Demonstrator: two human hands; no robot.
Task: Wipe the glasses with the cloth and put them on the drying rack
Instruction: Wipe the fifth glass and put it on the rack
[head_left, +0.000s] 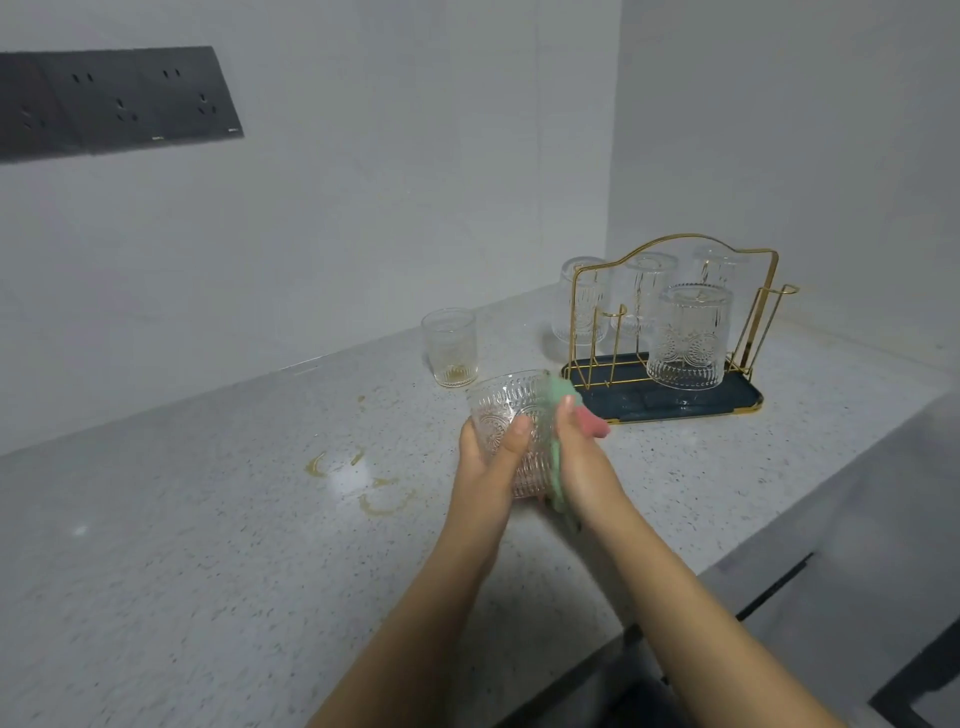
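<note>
Glass (511, 415): tilted, mouth up and away, gripped by left hand (488, 457). Cloth (558, 441): pressed to its right side by right hand (582, 457), fingers curled. Rack (670, 400): ahead-right, nearer right hand.

No readable text, label, brand, number or sign anywhere. Tiny pale marks along the lower edge of the dark socket panel (119, 101) on the wall, too small and blurred to make out. Only embossed ornament, no lettering, on the glasses; nothing printed on the cloth, the rack or the tabletop.
</note>
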